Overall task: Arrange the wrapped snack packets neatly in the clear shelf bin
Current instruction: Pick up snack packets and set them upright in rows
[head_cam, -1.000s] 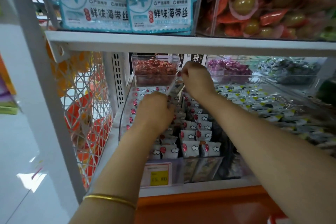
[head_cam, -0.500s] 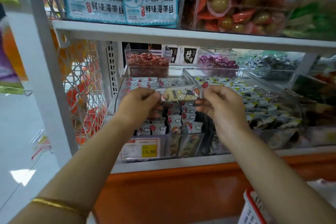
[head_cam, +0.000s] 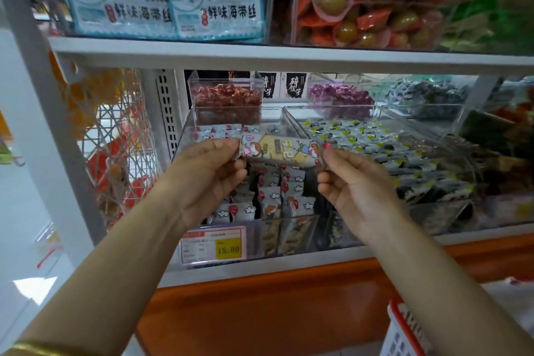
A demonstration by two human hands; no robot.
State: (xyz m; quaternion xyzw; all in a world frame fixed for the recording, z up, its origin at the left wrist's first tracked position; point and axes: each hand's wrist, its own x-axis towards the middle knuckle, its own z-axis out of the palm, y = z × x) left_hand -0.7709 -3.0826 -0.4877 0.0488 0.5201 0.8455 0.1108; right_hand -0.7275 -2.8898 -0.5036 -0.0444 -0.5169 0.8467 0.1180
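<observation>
A wrapped snack packet (head_cam: 281, 149) with cartoon figures and a yellow panel is held level in front of the clear shelf bin (head_cam: 291, 228). My left hand (head_cam: 206, 179) pinches its left end and my right hand (head_cam: 355, 185) pinches its right end. Inside the bin, several matching white packets (head_cam: 277, 196) with red and cloud marks stand in rows behind and below the held one. My hands hide part of those rows.
A price tag (head_cam: 213, 246) reading 15.80 is on the bin front. A neighbouring clear bin (head_cam: 427, 136) of dark packets lies to the right. Small bins of red (head_cam: 228, 98) and purple sweets (head_cam: 339, 97) sit behind. An upper shelf (head_cam: 289, 56) overhangs. A red-rimmed basket (head_cam: 404, 329) is at the lower right.
Both hands came out of the bin toward me, lifting one packet. They now hold it stretched level between them, a little higher and closer than half a second ago.
</observation>
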